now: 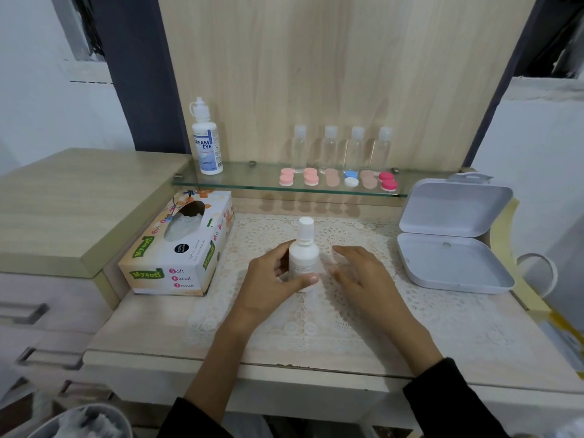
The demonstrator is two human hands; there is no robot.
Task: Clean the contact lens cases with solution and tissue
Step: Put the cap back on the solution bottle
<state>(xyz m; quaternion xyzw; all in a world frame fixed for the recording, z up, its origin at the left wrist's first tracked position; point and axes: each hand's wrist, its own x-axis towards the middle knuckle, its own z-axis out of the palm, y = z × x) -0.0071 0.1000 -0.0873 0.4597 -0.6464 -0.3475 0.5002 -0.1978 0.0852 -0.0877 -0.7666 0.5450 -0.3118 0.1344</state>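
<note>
Standing upright at the middle of the lace mat [347,311], a small white bottle [304,254] is gripped by the left hand [271,276], thumb in front and fingers curled behind. The right hand [360,273] is held loose and empty just beside it. The contact lens cases [350,178] are lined along the front edge of the glass shelf [252,181], untouched.

The step in hand is judged to be opening the bottle. Its body should be held upright while the cap is turned, so that nothing is spilled on the lace.

A tissue box [177,263] is set at the table's [142,330] left edge, and an open white hinged box [452,241] at its right edge. A pale wood panel [316,58] is fixed behind.
</note>
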